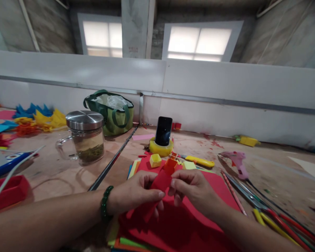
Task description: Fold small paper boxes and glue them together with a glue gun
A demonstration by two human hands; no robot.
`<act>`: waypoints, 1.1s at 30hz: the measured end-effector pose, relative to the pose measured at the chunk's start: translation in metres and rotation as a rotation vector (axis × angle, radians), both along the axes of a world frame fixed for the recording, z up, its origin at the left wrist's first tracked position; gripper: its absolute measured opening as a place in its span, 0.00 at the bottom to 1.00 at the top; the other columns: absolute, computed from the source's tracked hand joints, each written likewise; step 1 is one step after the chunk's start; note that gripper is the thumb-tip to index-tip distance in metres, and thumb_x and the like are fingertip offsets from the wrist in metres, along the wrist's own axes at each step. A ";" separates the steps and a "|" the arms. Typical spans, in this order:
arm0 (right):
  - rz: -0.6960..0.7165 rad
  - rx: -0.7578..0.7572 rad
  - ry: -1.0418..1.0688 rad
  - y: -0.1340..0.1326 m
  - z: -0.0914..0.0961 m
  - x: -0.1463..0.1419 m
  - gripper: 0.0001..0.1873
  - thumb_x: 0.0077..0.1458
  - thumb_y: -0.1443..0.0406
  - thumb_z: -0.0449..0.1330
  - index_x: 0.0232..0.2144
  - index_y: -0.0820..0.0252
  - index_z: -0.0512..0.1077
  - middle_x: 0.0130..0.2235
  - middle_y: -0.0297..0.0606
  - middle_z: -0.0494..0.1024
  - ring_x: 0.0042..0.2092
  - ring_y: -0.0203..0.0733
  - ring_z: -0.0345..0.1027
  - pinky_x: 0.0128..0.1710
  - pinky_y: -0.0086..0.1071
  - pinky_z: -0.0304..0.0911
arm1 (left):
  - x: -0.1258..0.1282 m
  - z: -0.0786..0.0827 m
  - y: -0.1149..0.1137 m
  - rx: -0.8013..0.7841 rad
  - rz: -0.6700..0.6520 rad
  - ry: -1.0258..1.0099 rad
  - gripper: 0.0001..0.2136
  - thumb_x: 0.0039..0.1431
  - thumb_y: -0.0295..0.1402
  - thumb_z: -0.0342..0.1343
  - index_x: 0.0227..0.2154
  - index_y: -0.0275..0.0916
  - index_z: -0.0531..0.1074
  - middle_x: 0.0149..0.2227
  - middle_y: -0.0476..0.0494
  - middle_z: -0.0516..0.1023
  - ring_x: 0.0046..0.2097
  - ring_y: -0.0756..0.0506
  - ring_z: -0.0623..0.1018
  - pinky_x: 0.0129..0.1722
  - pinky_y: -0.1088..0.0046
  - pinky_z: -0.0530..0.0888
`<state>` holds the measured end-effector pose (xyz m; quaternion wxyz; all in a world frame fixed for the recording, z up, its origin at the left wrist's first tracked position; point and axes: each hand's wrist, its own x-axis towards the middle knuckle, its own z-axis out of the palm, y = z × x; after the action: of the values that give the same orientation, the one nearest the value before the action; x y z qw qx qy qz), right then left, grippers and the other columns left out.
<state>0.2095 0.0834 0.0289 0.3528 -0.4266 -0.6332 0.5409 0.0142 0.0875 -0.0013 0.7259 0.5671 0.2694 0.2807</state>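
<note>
My left hand (136,192) is wrapped round a folded piece of red craft sheet (161,182), thumb on top. My right hand (191,190) pinches the right edge of the same piece, its fingertips close together. Just beyond the piece, a small orange-red open box (170,165) shows; whether they are joined I cannot tell. Both hands are above a stack of coloured sheets, with a red sheet (212,185) on top. On the stack's far side sits a small yellow open box (155,160), with a pale yellow piece (189,165) to its right.
A phone (163,130) leans in a yellow ring stand (160,148). To the right lie a yellow cutter (199,161), a pink glue gun (237,162) with its cord and scissors (248,192). At left stand a lidded glass mug (89,143) and a green bag (123,120).
</note>
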 end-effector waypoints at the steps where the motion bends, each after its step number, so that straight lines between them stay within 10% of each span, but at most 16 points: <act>1: -0.006 0.013 0.000 0.000 0.000 0.000 0.11 0.46 0.60 0.60 0.19 0.62 0.72 0.21 0.33 0.75 0.19 0.32 0.67 0.20 0.26 0.62 | 0.000 0.000 0.000 -0.001 0.014 0.004 0.16 0.51 0.41 0.65 0.36 0.34 0.71 0.27 0.45 0.78 0.24 0.50 0.78 0.24 0.79 0.75; 33: -0.072 0.021 -0.073 0.004 -0.001 -0.001 0.11 0.45 0.59 0.65 0.19 0.61 0.73 0.19 0.31 0.74 0.19 0.30 0.65 0.20 0.24 0.57 | 0.004 0.004 -0.002 -0.048 0.069 0.057 0.17 0.49 0.41 0.65 0.35 0.35 0.70 0.23 0.47 0.76 0.21 0.51 0.75 0.19 0.81 0.70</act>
<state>0.2086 0.0875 0.0282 0.3534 -0.4650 -0.6354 0.5052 0.0183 0.0855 0.0028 0.7212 0.5480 0.3160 0.2825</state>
